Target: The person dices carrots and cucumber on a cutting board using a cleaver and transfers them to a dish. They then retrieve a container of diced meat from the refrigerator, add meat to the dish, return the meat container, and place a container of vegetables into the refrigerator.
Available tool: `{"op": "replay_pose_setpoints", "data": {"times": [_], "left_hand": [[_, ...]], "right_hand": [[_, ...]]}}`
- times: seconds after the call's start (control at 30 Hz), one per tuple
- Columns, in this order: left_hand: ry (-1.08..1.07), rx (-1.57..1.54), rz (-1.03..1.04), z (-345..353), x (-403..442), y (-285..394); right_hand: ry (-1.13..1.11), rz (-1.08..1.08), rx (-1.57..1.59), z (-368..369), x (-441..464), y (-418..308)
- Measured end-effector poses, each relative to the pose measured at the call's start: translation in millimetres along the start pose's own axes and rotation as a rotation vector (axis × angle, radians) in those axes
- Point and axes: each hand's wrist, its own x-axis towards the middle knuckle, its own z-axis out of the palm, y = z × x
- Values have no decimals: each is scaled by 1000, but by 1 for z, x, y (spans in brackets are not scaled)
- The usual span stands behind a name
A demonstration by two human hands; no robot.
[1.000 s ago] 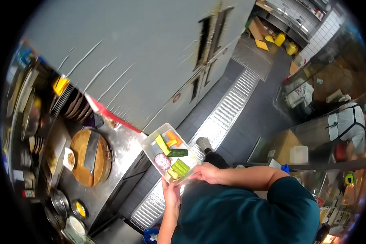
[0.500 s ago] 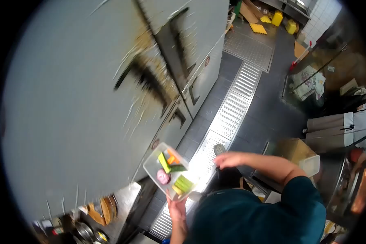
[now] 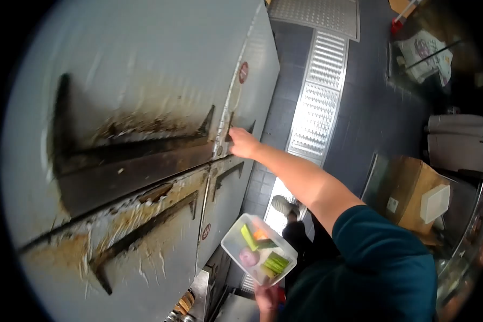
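Note:
A clear plastic container (image 3: 232,248) rests in my left hand (image 3: 266,297), which is closed on its near end. Inside it lie a purple onion (image 3: 248,257), a green vegetable stick (image 3: 248,236), orange pieces (image 3: 260,234) like carrot, and cut green pieces (image 3: 275,263). My right hand (image 3: 243,143) is stretched out to the grey fridge (image 3: 161,59). Its fingers curl round a dark door handle (image 3: 229,129) near the seam between doors. Other dark handles, one (image 3: 145,150) long and grimy, stand out from worn, stained doors. The doors look shut.
A metal floor grate (image 3: 316,115) runs along the dark tiled floor beside the fridge. On the right are a cardboard box (image 3: 408,193) with a white plastic tub (image 3: 435,204) and a white bag (image 3: 426,53). A person's grey trousers (image 3: 456,142) show at the far right.
My right hand has moved from in front of my body to the fridge door handle. The container has stayed in my left hand. The view has turned and come closer to the fridge doors.

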Motion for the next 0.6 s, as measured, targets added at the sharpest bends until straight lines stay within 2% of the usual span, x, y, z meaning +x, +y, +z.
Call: {"op": "replay_pose_setpoints", "data": {"times": [0.03,0.13,0.2,0.23,0.27,0.3,0.33,0.37,0.4,0.47,0.5,0.53,0.6], "left_hand": [[-17,37,-15,16,12,7],[-51,146,-35,32,57,14],[-82,218,-68,56,94,18],[-134,206,-64,63,116,15],[-118,266,-83,79,136,14],[-213,245,-101,84,164,11],[-202,291,-148,90,190,6],[-277,235,-160,103,216,2],[-297,216,-174,114,242,-4],[-307,247,-208,139,292,-14],[-326,200,-209,160,311,-19],[-330,202,-217,179,330,-22],[-326,142,-196,213,366,-33]], "right_hand": [[6,-27,-12,-8,-6,-3],[-74,115,39,-47,-59,20],[-34,257,431,-100,-112,45],[51,159,662,-110,-139,96],[-5,424,647,-163,-156,86],[28,539,556,-209,-169,83],[-14,608,497,-254,-181,105],[15,508,479,-294,-187,88],[106,495,264,-323,-187,61],[259,506,-224,-349,-186,60],[346,470,-332,-362,-181,76],[429,400,-585,-375,-182,110],[449,439,-706,-400,-173,113]]}}
